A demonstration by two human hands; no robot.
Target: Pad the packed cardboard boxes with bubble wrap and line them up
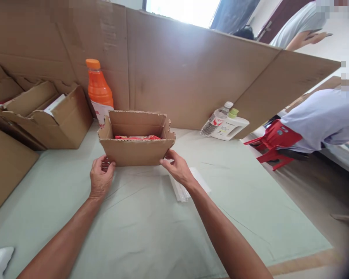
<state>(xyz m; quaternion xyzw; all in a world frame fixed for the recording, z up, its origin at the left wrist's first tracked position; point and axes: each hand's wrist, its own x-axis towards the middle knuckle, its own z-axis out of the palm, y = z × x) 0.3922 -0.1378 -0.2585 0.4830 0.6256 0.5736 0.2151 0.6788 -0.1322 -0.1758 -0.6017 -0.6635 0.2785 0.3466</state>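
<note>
Fingers of the left hand (101,176) curl loosely against the lower left corner of a small open brown corrugated cardboard box (136,145), thumb and fingertips touching its front wall but not clamped around anything; fingers of the right hand (177,167) spread a little wider and press the lower right corner of the same wall, so both hands stay part-open and steady the box rather than grip it. Just behind the right wrist lies a folded clear plastic bag (189,186), flat on the pale green cloth-covered table (151,232). The box sits directly beyond the fingertips, upright, flaps raised, with a red flat packet (136,137) lying low inside. It looks light and fairly stiff, though the thin walls would likely buckle under a hard squeeze; the two bottom front corners, where the fingers already rest, or the side walls seem the soundest places to hold. Beyond and left of the left fingers stands an orange plastic bottle (99,91) just behind the box, and further left a larger open cardboard carton (52,120). Far beyond the right fingers, a clear water bottle (215,119) and a white jug with a green cap (231,126) lean at the tall cardboard sheet wall (192,73). Another person in a pale shirt (322,120) bends nearby.
</note>
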